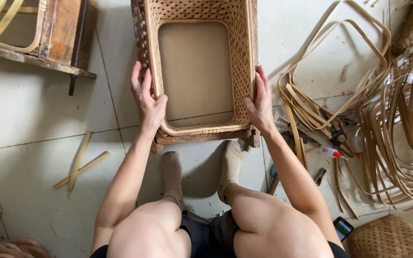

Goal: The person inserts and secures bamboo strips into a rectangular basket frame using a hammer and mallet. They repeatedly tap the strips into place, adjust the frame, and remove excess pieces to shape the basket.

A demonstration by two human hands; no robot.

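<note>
A rectangular woven bamboo basket (243, 57) with a flat brown bottom rests on a low wooden stand (201, 138) in front of me. My left hand (147, 98) presses flat against the basket's left wall near the rim, thumb hooked over the edge. On the opposite side, my right hand (260, 102) lies against the right wall, fingers pointing away from me. Both hands clasp the basket between them. My knees and socked feet show below the stand.
Bent bamboo hoops and strips (397, 119) pile up at right, with small tools and a glue bottle (333, 153) beside them. Two loose bamboo sticks (80, 165) lie on the tiled floor at left. A wooden frame (48, 33) sits top left; woven pieces (388, 236) at the bottom corners.
</note>
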